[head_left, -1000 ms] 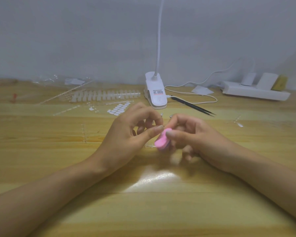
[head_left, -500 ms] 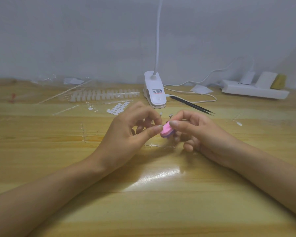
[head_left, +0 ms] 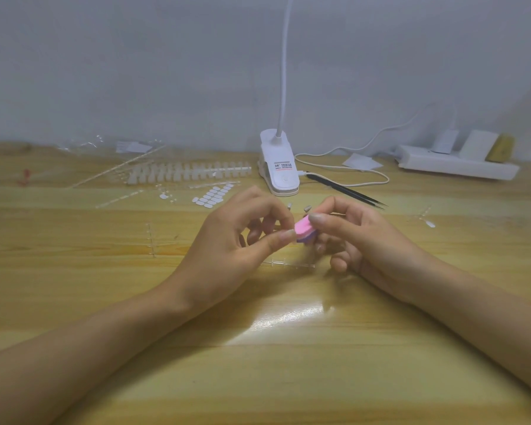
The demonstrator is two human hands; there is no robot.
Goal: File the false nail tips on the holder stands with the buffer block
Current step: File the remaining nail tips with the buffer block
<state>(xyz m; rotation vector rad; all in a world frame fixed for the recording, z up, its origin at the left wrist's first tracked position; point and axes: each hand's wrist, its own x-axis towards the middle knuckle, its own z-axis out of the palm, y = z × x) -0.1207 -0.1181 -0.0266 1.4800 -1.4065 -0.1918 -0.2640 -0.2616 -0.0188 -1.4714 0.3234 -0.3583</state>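
Note:
A pink buffer block (head_left: 304,229) with a purple underside sits between my two hands at the table's middle. My right hand (head_left: 362,240) pinches it between thumb and forefinger. My left hand (head_left: 233,240) has thumb and forefinger curled together in a pinch at the block's left end, and the thumb tip touches the block. The small holder stand it pinches is mostly hidden by the fingers. Just behind the hands stand two grey false nail tips (head_left: 307,207) on holders. A clear holder strip (head_left: 292,264) lies on the table under the hands.
A white clip lamp (head_left: 281,170) stands behind the hands, with black tweezers (head_left: 347,191) to its right and a white power strip (head_left: 454,165) at the back right. Rows of white nail tips (head_left: 190,172), adhesive tabs (head_left: 213,195) and clear strips (head_left: 150,239) lie at the left.
My right hand has lifted the buffer block up and slightly away from me, against the left hand's pinch. My left hand has hardly moved.

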